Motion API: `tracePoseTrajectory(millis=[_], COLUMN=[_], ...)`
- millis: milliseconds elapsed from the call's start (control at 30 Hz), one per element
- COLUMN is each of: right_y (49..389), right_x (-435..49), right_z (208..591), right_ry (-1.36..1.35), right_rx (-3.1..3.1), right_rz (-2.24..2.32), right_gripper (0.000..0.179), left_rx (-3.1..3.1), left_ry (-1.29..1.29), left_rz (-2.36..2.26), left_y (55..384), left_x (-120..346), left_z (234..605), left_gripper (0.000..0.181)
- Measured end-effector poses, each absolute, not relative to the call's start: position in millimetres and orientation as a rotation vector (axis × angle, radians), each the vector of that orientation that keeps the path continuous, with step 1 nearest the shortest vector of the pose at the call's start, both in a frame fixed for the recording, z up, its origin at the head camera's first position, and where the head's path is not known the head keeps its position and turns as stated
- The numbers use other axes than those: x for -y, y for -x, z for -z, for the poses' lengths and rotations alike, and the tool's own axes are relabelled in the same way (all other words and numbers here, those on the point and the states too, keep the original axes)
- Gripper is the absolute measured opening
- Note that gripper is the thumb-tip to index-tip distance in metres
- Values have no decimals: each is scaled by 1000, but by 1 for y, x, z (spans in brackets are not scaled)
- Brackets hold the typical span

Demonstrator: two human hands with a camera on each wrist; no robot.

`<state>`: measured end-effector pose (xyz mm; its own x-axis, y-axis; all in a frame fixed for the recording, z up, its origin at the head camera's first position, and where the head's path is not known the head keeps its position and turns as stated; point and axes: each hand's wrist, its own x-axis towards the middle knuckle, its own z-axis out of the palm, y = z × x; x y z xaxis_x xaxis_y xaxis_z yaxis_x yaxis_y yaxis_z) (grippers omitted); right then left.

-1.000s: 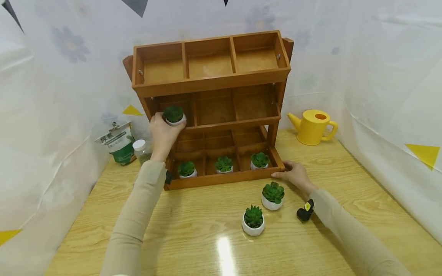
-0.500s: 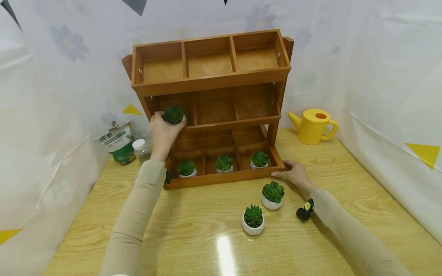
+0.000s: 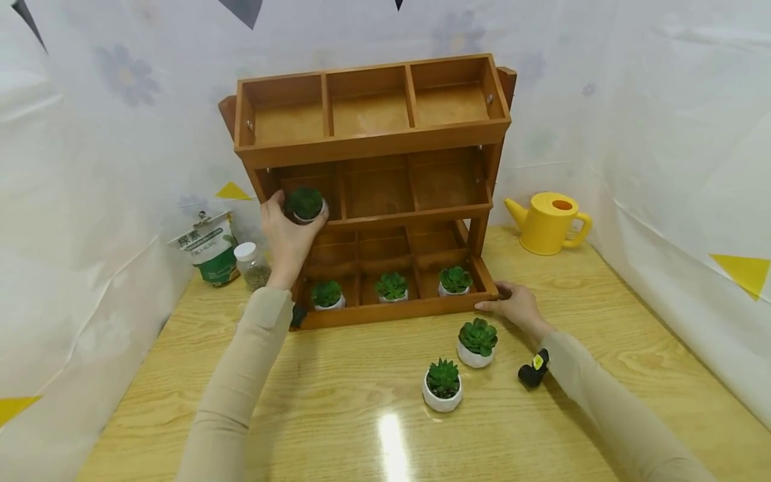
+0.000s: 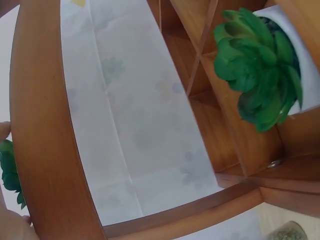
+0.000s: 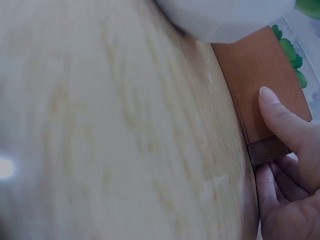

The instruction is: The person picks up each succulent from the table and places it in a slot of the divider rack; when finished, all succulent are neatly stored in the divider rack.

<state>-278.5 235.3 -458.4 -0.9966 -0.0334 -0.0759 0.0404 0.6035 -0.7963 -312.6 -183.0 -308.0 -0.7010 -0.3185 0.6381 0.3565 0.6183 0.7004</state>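
In the head view my left hand (image 3: 290, 234) holds a small potted succulent (image 3: 306, 203) in the left compartment of the wooden shelf's middle tier, thumb on the pot's right side and fingers on its left. In the left wrist view a shelf board partly hides that succulent (image 4: 9, 172). My right hand (image 3: 517, 306) pinches the front right corner of the bottom tier of the three-tier wooden shelf (image 3: 385, 312). The right wrist view shows the thumb (image 5: 280, 112) on the board's front face and the fingers behind its end.
Three potted succulents, one of them on the left (image 3: 328, 294), fill the bottom tier's front compartments. Two more, a rounder one (image 3: 477, 341) and a spikier one (image 3: 442, 385), stand on the table. A yellow watering can (image 3: 545, 224) is at right; a jar (image 3: 253, 268) and bag (image 3: 211, 251) at left.
The left wrist has shifted slightly right and down, uncovering more of the jar; its thumb sits a little lower on the pot. The right hand keeps its place on the shelf.
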Motion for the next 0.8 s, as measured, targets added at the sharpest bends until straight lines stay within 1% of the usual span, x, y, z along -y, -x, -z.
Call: tracePoseTrajectory(millis=[167, 333, 433, 600, 800], right_y=[278, 277, 277, 277, 278], right_x=[-237, -238, -238, -238, -237], right_z=[458, 458, 457, 457, 458], right_ry=[-11, -9, 9, 29, 9], right_rx=[-2741, -2728, -2735, -2754, -2737], right_rz=[1359, 1365, 1372, 1383, 1364], right_gripper=[95, 97, 93, 88, 90], left_rx=[1924, 1853, 1905, 1974, 2189], left_ry=[66, 203, 337, 617, 849], left_rz=[1085, 975, 917, 1003, 1054], left_y=[307, 298, 287, 266, 239], left_x=[182, 177, 169, 146, 118], left_z=[316, 322, 326, 331, 342], left_gripper=[79, 72, 71, 73, 84])
